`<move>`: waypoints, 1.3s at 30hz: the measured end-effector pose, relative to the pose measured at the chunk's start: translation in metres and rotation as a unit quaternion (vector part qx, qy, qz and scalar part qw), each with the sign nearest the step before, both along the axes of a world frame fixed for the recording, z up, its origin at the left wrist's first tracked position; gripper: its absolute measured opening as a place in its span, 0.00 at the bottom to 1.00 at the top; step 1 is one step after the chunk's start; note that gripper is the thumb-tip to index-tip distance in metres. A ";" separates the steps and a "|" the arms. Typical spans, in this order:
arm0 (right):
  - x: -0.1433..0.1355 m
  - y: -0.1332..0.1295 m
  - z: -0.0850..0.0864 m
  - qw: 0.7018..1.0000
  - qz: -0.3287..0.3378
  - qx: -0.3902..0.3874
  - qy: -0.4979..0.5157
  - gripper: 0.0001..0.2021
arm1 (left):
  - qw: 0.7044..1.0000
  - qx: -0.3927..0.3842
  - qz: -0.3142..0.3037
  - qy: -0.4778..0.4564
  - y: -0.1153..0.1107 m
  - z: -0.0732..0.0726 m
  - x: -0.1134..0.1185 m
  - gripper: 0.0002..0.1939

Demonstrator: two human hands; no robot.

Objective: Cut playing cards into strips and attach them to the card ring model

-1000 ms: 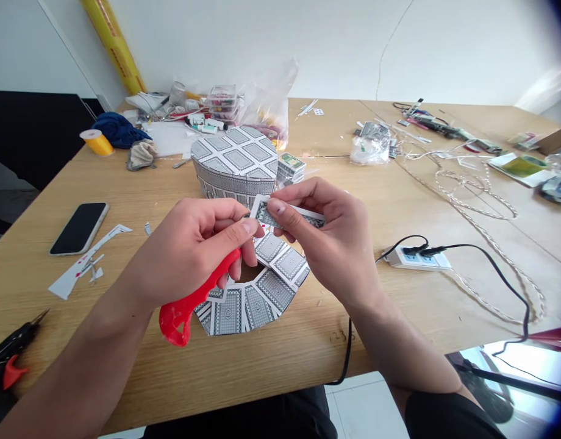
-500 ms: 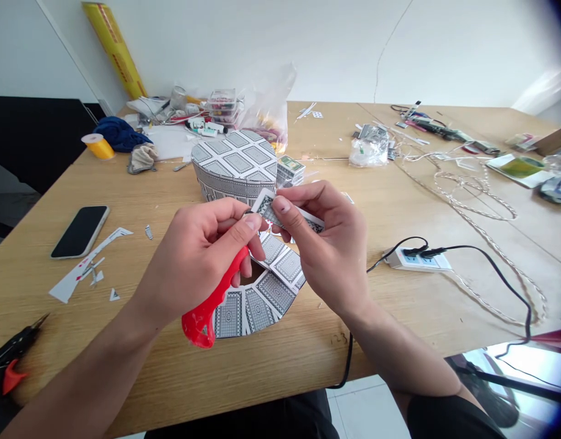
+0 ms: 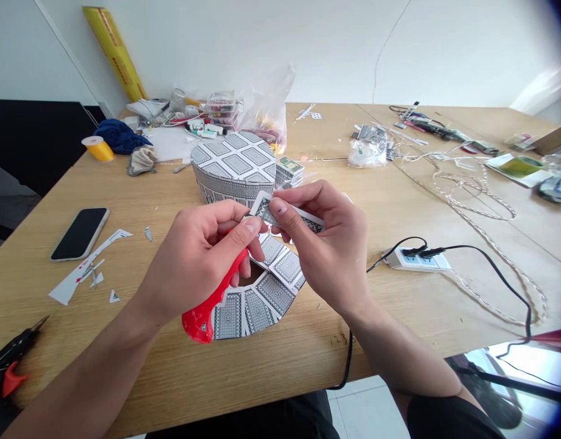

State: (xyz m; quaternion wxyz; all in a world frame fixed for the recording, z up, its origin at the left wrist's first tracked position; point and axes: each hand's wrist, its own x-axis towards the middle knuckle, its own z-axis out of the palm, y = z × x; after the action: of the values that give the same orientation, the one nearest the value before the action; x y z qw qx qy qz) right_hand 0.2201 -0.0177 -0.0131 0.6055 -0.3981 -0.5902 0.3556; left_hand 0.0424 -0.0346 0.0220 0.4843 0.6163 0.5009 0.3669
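My left hand (image 3: 207, 259) is closed around red-handled scissors (image 3: 200, 323), with the handles pointing down toward me; their blades are hidden by my fingers. My right hand (image 3: 328, 250) pinches a patterned playing card (image 3: 264, 209) between thumb and fingers. The card's left corner meets my left fingertips. Under both hands lies a flat ring covered with playing cards (image 3: 228, 314), partly hidden by the scissors and my fingers. Just behind stands a heart-shaped box (image 3: 235, 158) covered in the same cards. A small stack of cards (image 3: 289, 172) sits at its right side.
A phone (image 3: 80, 233) and paper offcuts (image 3: 86, 268) lie at left, with a glue gun (image 3: 10, 360) at the near left edge. Right of my hands sits a power strip (image 3: 418, 259) with black cords. Bags, markers and a twisted cable (image 3: 472, 219) lie farther back.
Hardly anything differs. The scissors' handle end has risen very slightly, and the card has shifted a touch in my right fingers.
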 end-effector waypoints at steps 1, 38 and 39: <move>0.000 0.000 0.000 1.000 -0.002 -0.002 0.001 0.05 | 1.000 0.000 0.002 0.003 0.000 0.000 0.000 0.13; -0.004 0.000 0.000 0.999 0.000 0.002 0.038 0.03 | 0.997 0.075 0.029 0.017 -0.003 -0.005 0.004 0.11; -0.004 -0.001 0.000 0.999 0.003 -0.001 0.041 0.03 | 0.996 0.076 0.029 0.020 -0.003 -0.005 0.004 0.11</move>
State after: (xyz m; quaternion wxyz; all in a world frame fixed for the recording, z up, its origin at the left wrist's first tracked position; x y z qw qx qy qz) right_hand 0.2160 -0.0182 -0.0133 0.6272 -0.3821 -0.5661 0.3742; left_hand 0.0467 -0.0375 0.0167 0.4154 0.6436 0.4987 0.4057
